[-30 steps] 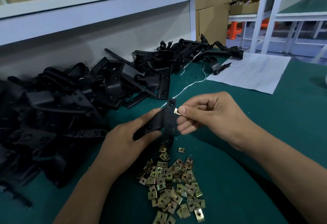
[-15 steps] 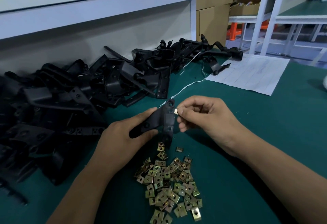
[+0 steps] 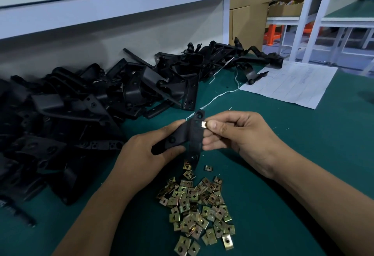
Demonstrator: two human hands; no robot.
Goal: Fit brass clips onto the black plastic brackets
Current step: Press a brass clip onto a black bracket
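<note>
My left hand (image 3: 149, 154) grips a black plastic bracket (image 3: 195, 134) above the green table, thumb on top and fingers underneath. My right hand (image 3: 236, 132) pinches a brass clip (image 3: 204, 124) between thumb and forefinger and holds it against the bracket's right edge, just below its upper hole. The other right fingers lie behind the bracket. A heap of loose brass clips (image 3: 198, 203) lies on the table just below both hands.
A large pile of black brackets (image 3: 85, 106) covers the left and back of the green table (image 3: 303, 154). A white paper sheet (image 3: 291, 83) lies at the back right, with a white string (image 3: 220, 96) beside it. A white shelf runs overhead.
Both hands with the bracket and clip have held their places; the clip stays at the bracket's right edge. Only the camera view has shifted slightly.
</note>
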